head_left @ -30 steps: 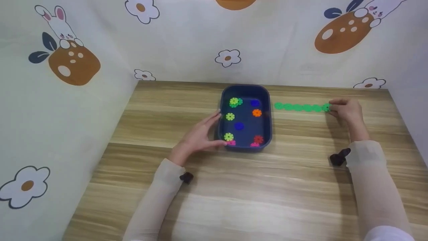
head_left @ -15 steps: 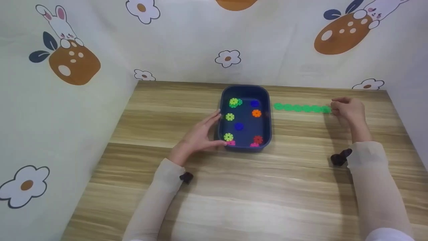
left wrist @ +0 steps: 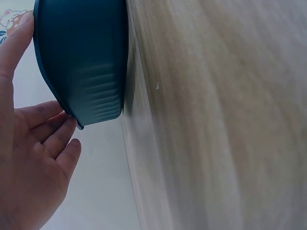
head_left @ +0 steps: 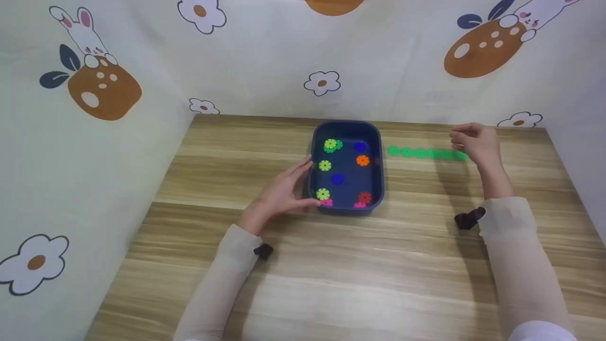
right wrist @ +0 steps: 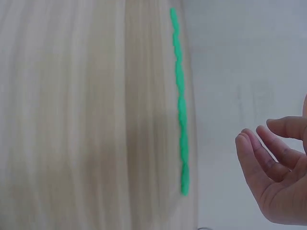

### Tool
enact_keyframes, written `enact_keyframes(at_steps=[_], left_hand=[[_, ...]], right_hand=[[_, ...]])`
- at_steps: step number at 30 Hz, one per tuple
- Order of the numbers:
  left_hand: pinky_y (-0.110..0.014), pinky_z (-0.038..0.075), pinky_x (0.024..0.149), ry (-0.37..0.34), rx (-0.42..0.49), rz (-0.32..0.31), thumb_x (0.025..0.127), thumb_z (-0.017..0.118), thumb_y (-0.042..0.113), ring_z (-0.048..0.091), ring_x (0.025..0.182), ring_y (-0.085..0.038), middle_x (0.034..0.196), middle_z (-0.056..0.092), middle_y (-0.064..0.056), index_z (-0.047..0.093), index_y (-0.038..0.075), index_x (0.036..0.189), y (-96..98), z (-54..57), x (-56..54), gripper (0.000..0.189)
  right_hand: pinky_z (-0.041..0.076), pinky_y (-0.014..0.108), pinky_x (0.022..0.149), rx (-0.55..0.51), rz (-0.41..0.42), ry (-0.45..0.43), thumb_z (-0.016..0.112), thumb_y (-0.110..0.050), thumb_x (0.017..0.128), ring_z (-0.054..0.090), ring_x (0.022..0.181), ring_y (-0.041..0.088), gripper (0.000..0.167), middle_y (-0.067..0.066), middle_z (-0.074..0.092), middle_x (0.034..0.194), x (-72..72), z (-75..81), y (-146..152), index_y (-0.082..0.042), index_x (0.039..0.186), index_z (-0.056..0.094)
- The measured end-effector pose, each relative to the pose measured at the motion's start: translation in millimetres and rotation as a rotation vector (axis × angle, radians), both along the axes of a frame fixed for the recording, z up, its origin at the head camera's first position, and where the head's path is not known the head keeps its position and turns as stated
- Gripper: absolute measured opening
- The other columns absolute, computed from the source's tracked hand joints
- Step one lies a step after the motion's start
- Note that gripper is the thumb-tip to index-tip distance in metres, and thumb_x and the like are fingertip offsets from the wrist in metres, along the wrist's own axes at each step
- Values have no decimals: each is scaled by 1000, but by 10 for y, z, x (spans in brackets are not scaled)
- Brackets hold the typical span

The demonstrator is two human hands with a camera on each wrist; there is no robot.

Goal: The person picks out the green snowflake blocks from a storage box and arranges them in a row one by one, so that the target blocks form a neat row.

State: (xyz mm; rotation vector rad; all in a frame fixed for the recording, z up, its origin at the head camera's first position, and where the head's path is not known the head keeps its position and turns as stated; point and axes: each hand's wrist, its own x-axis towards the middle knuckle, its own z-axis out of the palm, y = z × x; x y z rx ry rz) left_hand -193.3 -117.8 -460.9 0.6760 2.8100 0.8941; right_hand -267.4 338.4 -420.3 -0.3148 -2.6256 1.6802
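Observation:
In the head view my left hand point(head_left: 279, 194) rests against the left side of a dark blue plastic tray point(head_left: 382, 184), thumb at its near corner and fingertips on the rim. The left wrist view has the same hand point(left wrist: 41, 158) spread along the rim of the tray point(left wrist: 81, 52). My right hand point(head_left: 478, 144) is raised above the right end of a straight row of green snowflake discs point(head_left: 421, 153) on the table. Nothing is between its loosely bent fingers. From the right wrist, the hand point(right wrist: 278, 172) appears apart from the green row point(right wrist: 181, 100).
Inside the tray lie several loose snowflake discs: yellow-green point(head_left: 325, 165), orange point(head_left: 362, 160), blue point(head_left: 337, 179), red point(head_left: 364, 197) and pink ones point(head_left: 326, 202). The wooden table point(head_left: 331, 274) ends at a patterned fabric backdrop point(head_left: 265, 57) at the back.
My right hand has let go of the last green disc at the row's right end, lifted and shifted left over the row. The left hand stays on the tray.

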Motion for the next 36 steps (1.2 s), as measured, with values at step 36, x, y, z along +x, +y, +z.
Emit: enact_keyframes(at_steps=[36], left_hand=[[-46, 32, 122, -23, -24, 15, 75, 74, 69, 30, 152, -23, 168, 19, 9, 29, 21, 158, 1, 13, 15, 106]], right_hand=[[54, 11, 78, -62, 291, 144, 64, -11, 95, 63, 84, 1, 27, 14, 70, 108, -100, 87, -1714, 5, 117, 68]])
